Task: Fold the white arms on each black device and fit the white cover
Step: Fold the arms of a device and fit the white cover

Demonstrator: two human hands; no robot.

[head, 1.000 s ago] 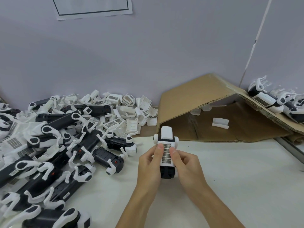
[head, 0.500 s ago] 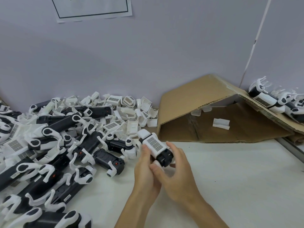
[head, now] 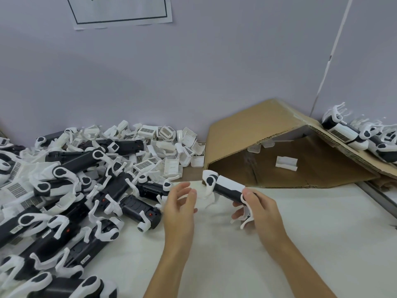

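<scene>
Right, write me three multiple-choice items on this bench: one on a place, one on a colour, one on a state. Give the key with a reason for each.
1. Where does the pile of unfinished devices lie?
A. on the person's left
B. inside the cardboard box
C. on the floor

2. What colour is the cover on the held device?
A. red
B. white
C. blue

3. What is the left hand doing?
A. gripping the held device
B. pressing on the box
C. open, holding nothing

Key: 1 A, the heap covers the left of the table, while the cardboard box stands at the right rear. 2 B, a white shell wraps the black body. 3 C, its fingers are spread and clear of the device; only the right hand grips it, at the near end.
</scene>
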